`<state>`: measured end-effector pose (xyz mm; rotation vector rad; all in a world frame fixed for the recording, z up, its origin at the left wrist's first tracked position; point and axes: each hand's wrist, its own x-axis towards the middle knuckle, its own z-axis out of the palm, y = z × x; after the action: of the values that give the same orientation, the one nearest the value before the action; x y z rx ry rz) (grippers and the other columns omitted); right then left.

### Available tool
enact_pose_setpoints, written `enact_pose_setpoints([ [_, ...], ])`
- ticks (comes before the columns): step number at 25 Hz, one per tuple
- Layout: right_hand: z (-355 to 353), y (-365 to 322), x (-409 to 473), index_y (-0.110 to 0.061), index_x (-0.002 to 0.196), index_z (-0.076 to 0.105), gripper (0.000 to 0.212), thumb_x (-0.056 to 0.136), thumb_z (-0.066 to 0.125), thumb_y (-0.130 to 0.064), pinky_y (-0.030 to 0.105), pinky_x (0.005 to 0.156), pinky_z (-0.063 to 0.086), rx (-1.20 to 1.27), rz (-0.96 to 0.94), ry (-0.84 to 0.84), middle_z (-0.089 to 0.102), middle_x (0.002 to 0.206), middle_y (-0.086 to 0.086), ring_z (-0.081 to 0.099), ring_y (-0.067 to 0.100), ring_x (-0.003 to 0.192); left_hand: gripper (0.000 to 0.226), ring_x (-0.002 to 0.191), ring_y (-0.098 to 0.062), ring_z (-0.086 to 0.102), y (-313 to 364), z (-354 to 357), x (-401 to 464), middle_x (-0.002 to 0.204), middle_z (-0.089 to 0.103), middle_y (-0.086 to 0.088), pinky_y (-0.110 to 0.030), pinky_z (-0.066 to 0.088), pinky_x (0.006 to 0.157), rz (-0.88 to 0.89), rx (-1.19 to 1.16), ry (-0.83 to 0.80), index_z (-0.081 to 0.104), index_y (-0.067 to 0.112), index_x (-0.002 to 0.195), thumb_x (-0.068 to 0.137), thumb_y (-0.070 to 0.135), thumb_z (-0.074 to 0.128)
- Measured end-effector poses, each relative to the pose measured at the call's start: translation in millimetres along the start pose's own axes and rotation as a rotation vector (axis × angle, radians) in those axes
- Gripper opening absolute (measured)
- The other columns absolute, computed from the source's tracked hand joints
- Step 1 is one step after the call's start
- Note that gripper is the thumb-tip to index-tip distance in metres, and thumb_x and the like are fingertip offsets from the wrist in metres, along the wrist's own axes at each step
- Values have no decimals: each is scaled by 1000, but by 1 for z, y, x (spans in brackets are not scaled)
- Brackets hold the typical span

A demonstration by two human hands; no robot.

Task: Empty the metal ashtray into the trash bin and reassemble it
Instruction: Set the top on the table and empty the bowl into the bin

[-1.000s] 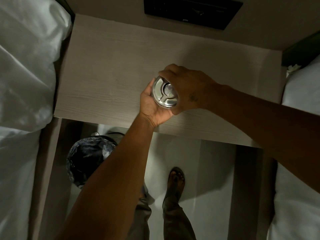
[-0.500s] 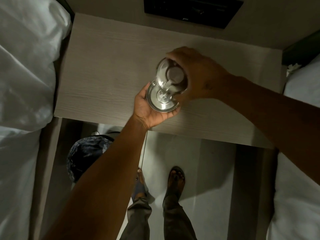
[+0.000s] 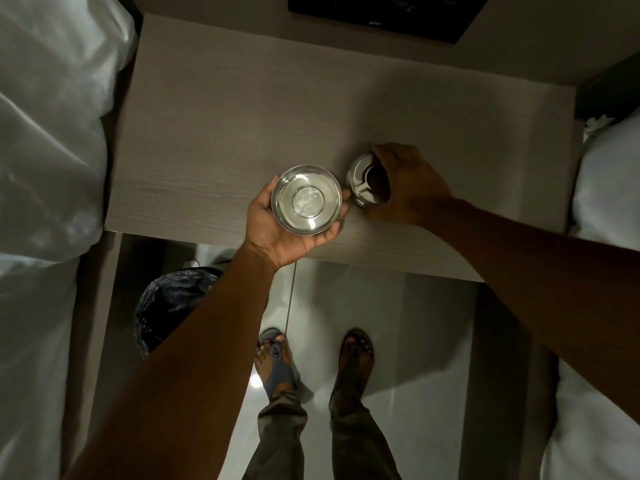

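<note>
The metal ashtray is in two parts. My left hand point(image 3: 277, 230) cups the round shiny ashtray bowl point(image 3: 306, 199) from below, mouth up, over the near edge of the nightstand; pale ash residue shows on its flat bottom. Just to the right, my right hand point(image 3: 405, 185) grips the ashtray lid point(image 3: 360, 183), tilted on edge low over the tabletop, close beside the bowl's rim. The trash bin point(image 3: 169, 303), lined with a dark bag, stands on the floor below and left of the bowl, partly hidden by my left forearm.
The light wood nightstand point(image 3: 221, 133) sits between two beds with white bedding point(image 3: 45, 133) on the left and white bedding point(image 3: 609, 188) on the right. A dark panel point(image 3: 381, 12) is on the wall behind. My sandalled feet point(image 3: 311, 358) stand on the pale floor.
The lid has come off the bowl: my right hand carried it to the right and down near the tabletop, while my left hand turned the bowl mouth up.
</note>
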<state>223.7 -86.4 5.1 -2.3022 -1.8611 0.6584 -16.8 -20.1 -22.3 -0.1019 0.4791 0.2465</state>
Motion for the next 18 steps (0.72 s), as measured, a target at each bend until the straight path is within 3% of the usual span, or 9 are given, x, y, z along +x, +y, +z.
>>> enact_pose_setpoints([
  [8, 16, -23, 12, -4, 147, 39, 103, 66, 78, -54, 46, 110, 37, -60, -28, 46, 45, 148, 15, 38, 35, 136, 80, 121, -42, 58, 7, -10, -13, 142, 51, -27, -49, 54, 92, 21, 8, -20, 49, 3, 143, 95, 65, 37],
  [11, 20, -18, 8, -1, 148, 37, 91, 83, 67, -57, 46, 115, 32, -61, -6, 74, 41, 152, 17, 34, 36, 140, 80, 124, -43, 57, 9, -12, -17, 142, 52, -27, -51, 54, 95, 34, 13, -28, 54, 1, 139, 96, 65, 35],
  [15, 31, -3, -6, 2, 151, 31, 56, 105, 41, -29, 42, 122, 16, -28, 114, 196, 26, 161, 20, 21, 34, 149, 78, 129, -48, 56, 6, -14, -28, 141, 57, -30, -57, 53, 99, 79, -10, -42, 57, 0, 138, 93, 63, 42],
  [18, 48, 5, -12, 3, 149, 35, 49, 104, 41, -16, 43, 123, 13, 14, 107, 243, 27, 159, 23, 20, 36, 150, 77, 126, -49, 57, 10, -18, -47, 140, 57, -30, -56, 54, 99, 124, -17, -72, 56, 2, 139, 91, 62, 45],
])
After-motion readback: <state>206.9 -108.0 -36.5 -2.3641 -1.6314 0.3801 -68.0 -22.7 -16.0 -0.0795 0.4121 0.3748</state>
